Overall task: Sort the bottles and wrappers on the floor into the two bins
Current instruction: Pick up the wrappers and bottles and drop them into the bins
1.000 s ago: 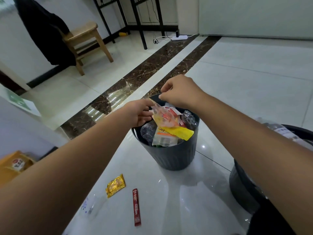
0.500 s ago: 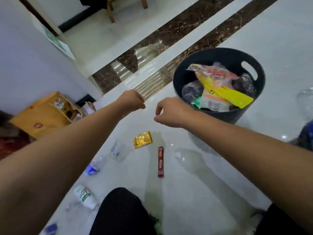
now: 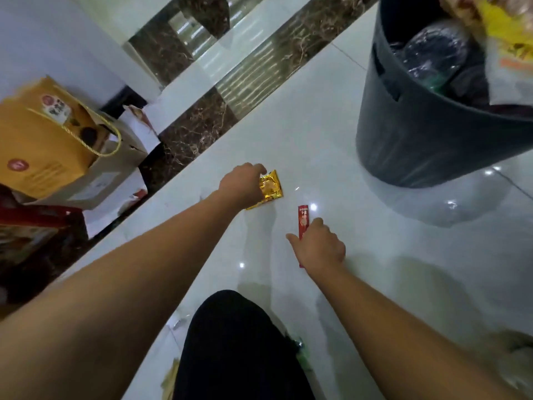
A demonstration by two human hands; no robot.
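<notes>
A gold foil wrapper (image 3: 272, 187) lies flat on the white tiled floor. My left hand (image 3: 240, 184) rests on its left edge with the fingers curled onto it. A thin red stick wrapper (image 3: 302, 219) lies just to the right. My right hand (image 3: 321, 246) covers its lower half, fingers closed over it and thumb out to the left. A dark bin (image 3: 418, 134) stands at the upper right, holding a crushed clear bottle (image 3: 432, 53) and yellow wrappers (image 3: 507, 33). The second bin is out of view.
A yellow gift bag with cord handles (image 3: 43, 140) and a dark red bag (image 3: 28, 226) stand at the left by a white wall. My knee in black trousers (image 3: 236, 342) fills the bottom centre, with scraps of litter (image 3: 170, 379) beside it.
Both hands left the bin's rim, came down and to the left, and now rest on the gold wrapper and the red stick. My view has tilted down toward the floor.
</notes>
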